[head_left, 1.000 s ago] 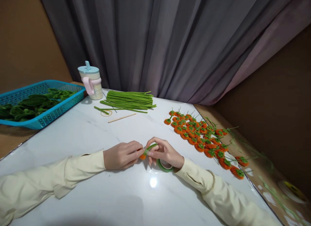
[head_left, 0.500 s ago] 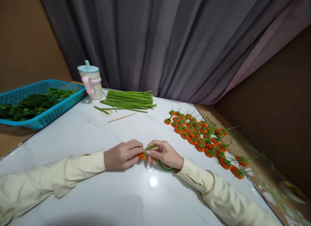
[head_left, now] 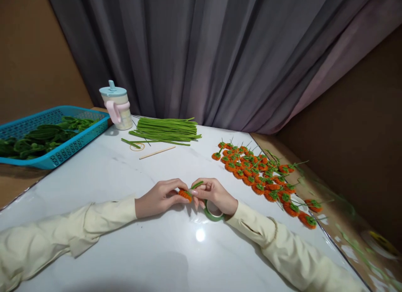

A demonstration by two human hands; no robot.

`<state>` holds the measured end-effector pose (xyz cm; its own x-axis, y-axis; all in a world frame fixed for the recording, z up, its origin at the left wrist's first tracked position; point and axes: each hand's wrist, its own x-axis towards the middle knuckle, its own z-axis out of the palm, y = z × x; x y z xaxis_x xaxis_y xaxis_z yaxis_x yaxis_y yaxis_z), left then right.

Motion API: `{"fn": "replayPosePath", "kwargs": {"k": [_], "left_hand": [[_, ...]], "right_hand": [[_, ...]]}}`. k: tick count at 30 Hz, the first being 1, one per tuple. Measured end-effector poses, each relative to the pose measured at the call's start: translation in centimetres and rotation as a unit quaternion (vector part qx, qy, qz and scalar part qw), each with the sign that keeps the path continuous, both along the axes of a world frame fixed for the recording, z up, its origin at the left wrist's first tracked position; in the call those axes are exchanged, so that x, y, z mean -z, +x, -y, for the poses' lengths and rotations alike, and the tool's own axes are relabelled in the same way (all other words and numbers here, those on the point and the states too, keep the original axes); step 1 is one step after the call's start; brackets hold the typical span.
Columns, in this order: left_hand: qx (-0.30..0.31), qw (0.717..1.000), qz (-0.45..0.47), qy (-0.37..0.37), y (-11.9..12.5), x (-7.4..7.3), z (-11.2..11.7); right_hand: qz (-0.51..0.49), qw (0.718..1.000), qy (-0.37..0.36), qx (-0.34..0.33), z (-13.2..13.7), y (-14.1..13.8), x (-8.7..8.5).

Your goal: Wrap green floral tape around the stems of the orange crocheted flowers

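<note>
My left hand (head_left: 163,196) pinches a small orange pumpkin-shaped craft piece (head_left: 185,195) between thumb and fingers, and its ribbed orange side shows. Close beside it, my right hand (head_left: 215,195) is closed on the piece's green stem (head_left: 197,184), whose fuzzy end sticks up past the fingers. A roll of green tape (head_left: 214,216) is just below the right palm, partly hidden by the hand; I cannot tell whether the fingers touch it.
Many similar orange pieces (head_left: 248,181) lie at the right. Green fuzzy stems (head_left: 166,130) are piled at the back, near a wooden stick (head_left: 157,153) and a rubber band (head_left: 143,147). A lidded cup (head_left: 121,112) and a blue basket (head_left: 75,144) with green leaves stand at the left.
My left fingers have shifted and opened up around the orange piece, so more of it shows. The green stem tilts up more in my right hand.
</note>
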<state>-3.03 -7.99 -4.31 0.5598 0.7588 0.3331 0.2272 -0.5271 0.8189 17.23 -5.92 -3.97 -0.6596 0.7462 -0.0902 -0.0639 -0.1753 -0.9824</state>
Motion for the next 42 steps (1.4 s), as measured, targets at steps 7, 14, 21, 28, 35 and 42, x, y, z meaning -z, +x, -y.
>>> {"fn": "replayPosePath", "kwargs": {"k": [7, 14, 21, 28, 35, 42], "left_hand": [[0.003, 0.993, -0.011, 0.119, -0.2, 0.4, 0.1], [-0.007, 0.995, 0.011, -0.096, 0.1, -0.1, 0.3], [0.069, 0.901, 0.149, -0.401, -0.1, -0.1, -0.5], [0.097, 0.832, 0.195, -0.511, -0.5, 0.3, -1.0], [0.134, 0.797, 0.194, -0.556, -0.8, 0.9, -1.4], [0.148, 0.769, 0.190, -0.592, -0.9, 0.8, -1.6]], "right_hand": [[0.001, 1.000, 0.009, -0.002, 0.0, 0.1, -0.3], [0.016, 1.000, 0.022, -0.015, 0.2, 0.2, -0.1], [0.067, 0.990, 0.124, 0.016, 1.0, 0.1, 0.2], [0.146, 0.881, 0.447, 0.059, 1.6, 0.2, 0.5], [0.146, 0.656, 0.738, 0.054, 1.6, 0.5, 1.0], [0.158, 0.571, 0.804, 0.057, 1.6, 0.5, 0.9]]}}
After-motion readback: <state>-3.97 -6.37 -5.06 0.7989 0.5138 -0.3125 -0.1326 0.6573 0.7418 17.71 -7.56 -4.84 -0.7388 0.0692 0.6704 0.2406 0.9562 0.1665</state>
